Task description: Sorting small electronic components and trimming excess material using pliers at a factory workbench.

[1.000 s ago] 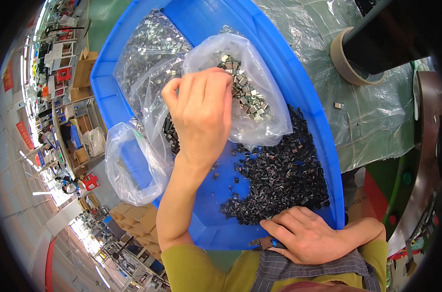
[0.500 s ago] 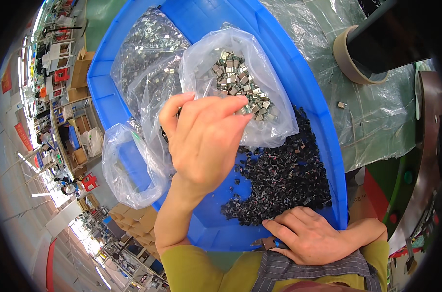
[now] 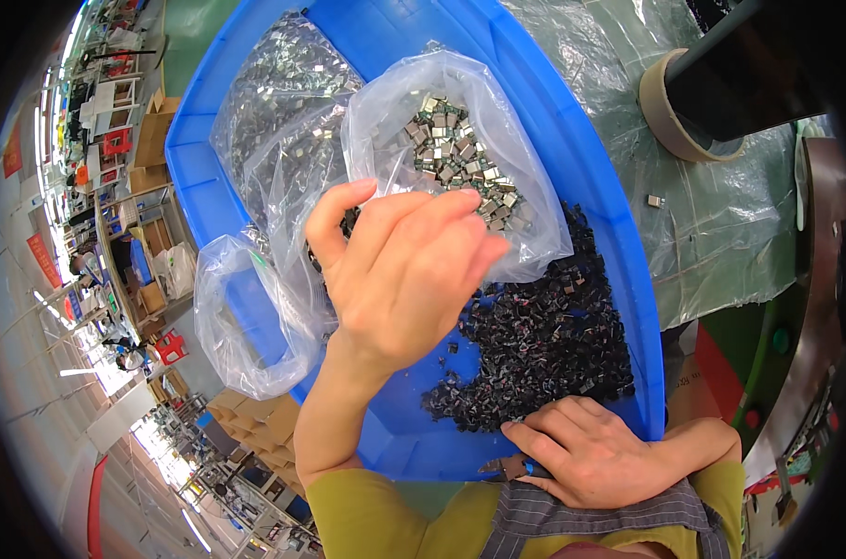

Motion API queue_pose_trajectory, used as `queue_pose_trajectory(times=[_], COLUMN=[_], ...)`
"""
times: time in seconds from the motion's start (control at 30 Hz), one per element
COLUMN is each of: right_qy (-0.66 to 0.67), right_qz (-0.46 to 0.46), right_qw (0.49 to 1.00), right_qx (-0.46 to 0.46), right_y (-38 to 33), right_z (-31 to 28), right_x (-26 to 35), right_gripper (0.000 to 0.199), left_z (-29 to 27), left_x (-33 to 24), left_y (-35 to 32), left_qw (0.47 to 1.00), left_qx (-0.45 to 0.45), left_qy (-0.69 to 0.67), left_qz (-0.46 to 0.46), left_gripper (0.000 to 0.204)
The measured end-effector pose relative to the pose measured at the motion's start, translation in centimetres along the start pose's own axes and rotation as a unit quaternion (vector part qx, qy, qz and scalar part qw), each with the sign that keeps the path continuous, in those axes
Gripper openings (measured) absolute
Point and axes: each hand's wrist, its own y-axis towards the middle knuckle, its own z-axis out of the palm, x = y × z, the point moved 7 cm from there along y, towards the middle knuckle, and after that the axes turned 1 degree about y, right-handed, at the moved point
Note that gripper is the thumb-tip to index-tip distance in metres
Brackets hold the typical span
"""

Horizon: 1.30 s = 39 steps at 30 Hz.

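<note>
Plastic-covered green tabletop [image 3: 712, 247]; on it 1 blue tray [image 3: 572, 112], 1 tan ring [image 3: 653, 107], 1 small metallic piece [image 3: 655, 200].

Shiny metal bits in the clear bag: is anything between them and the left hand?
Nothing visible blocks the metal bits: the clear bag gapes open, though the left hand hides part of its near rim.

Factory hall or large workshop, small-parts work. Left background: big room under bright strip lights [image 3: 40, 144], cluttered workstations [image 3: 115, 102] in a run, storage rack [image 3: 125, 256], stacked cardboard boxes [image 3: 260, 427], red stool [image 3: 171, 347], red banner [image 3: 41, 253]. Foreground: green worktop [image 3: 712, 238] sheeted in clear film; big blue tub [image 3: 620, 252] with a heap of small black pieces [image 3: 544, 359] and an open clear bag [image 3: 386, 104] of metal-cased parts [image 3: 456, 154], all in bulk. Plier-like tool [image 3: 511, 467] in right hand [image 3: 591, 452]; worker wears striped apron [image 3: 595, 520].
</note>
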Motion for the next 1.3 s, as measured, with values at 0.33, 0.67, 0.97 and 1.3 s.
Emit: queue_pose_trajectory(times=[0.33, 0.67, 0.97, 1.3], right_qy=[0.004, 0.002, -0.003, -0.001], right_qz=[-0.013, -0.012, -0.018, -0.007], right_qw=[1.0, 1.0, 1.0, 1.0], right_qx=[-0.017, -0.01, -0.023, -0.013], right_y=[0.0, 0.0, 0.0, 0.0], right_z=[-0.1, -0.1, -0.1, 0.0], right_x=[0.1, 0.1, 0.2, 0.1], right_gripper=[0.054, 0.053, 0.052, 0.053], left_z=[3.1, 4.6, 4.3, 0.8], left_x=[3.1, 3.8, 4.0, 2.9], left_y=[-0.1, 0.3, 0.0, -0.4], left_qw=[0.98, 0.975, 0.979, 0.987], left_qx=[0.109, 0.137, 0.125, 0.05], left_qy=[0.14, 0.125, 0.103, 0.002], left_qz=[-0.088, -0.12, -0.125, -0.151], left_gripper=[0.019, 0.02, 0.017, 0.018])
